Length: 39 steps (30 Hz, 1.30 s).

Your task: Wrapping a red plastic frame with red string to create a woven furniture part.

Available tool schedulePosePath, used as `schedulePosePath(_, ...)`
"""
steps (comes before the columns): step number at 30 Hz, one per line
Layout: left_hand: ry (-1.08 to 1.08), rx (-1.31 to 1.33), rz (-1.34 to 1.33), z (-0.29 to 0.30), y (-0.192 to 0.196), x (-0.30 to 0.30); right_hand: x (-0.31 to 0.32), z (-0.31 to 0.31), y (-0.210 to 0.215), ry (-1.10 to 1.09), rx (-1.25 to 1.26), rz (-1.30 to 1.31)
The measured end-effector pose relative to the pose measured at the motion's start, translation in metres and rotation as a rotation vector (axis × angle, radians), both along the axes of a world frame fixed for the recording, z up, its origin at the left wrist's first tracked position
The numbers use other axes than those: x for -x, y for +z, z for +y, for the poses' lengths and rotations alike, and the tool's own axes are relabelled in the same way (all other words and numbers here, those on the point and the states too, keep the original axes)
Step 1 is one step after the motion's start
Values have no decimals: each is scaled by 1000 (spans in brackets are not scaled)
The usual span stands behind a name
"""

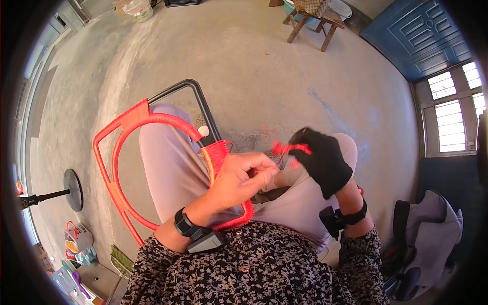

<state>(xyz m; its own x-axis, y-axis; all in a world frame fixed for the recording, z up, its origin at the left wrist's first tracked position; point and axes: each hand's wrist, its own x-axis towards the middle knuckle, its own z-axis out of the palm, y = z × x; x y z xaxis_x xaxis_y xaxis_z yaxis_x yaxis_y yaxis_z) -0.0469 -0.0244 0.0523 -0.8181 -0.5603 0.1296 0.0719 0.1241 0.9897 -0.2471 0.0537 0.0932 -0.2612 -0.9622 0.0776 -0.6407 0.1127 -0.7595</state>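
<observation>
A square black metal frame with a round ring inside it leans across my lap on the left. Glossy red cord wraps most of both, and bare black metal shows at the top right corner. My bare left hand is closed in a pinch on a strand of red cord, its forearm lying across the frame. My right hand, in a black glove, is closed around a small bundle of red cord just right of the left fingertips. A thin strand runs between the two hands.
Beyond my knees is a concrete floor with a wooden stool at the back. A grey seat stands at the right. On the left are a round black stand base and a white container.
</observation>
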Motion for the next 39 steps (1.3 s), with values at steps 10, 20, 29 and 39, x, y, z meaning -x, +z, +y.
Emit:
schedulePosePath(10,-87,3,-48,0,-1,-2,6,0,-6,193,15,289)
schedulePosePath(20,-85,57,-39,0,-5,2,-8,0,2,5,-71,-230)
schedulePosePath(29,141,191,119,8,-16,10,-6,5,14,63,-170,-635)
schedulePosePath(39,18,46,10,7,-13,7,-9,6,16,303,-361,-607)
